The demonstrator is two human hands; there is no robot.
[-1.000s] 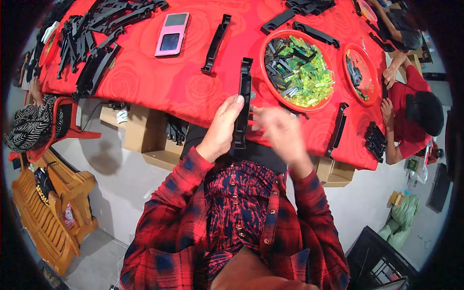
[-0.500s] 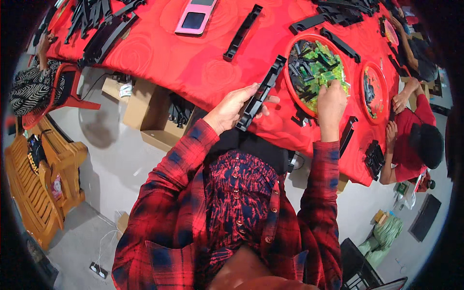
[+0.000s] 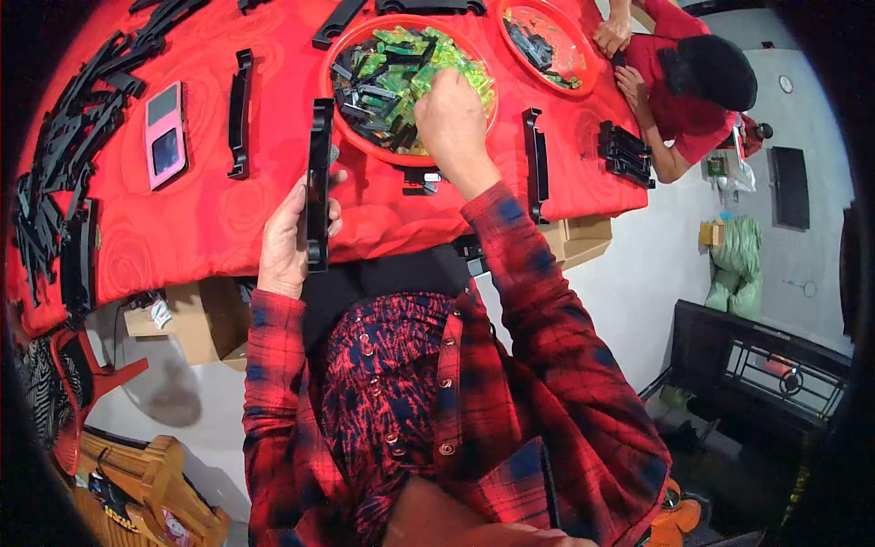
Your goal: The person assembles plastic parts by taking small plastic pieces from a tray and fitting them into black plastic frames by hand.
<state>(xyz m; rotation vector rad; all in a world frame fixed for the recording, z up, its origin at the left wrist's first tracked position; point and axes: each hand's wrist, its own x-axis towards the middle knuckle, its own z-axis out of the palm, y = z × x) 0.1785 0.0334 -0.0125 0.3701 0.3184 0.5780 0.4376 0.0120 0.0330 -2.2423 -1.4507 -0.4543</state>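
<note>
The cloth (image 3: pixel 205 239) is red with tone-on-tone roses; the bowl (image 3: pixel 381 156) orange-red, its pieces (image 3: pixel 472 71) yellow-green and black. The strip (image 3: pixel 318 187) is black, the phone (image 3: pixel 165 132) pink, the shirt (image 3: pixel 574 356) red-and-navy plaid, the blouse (image 3: pixel 372 392) navy streaked pinkish red.

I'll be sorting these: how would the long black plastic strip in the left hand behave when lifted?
The long black plastic strip is probably stiff: its free upper end shows no bend. It seems light, since the left hand alone holds it.
</note>
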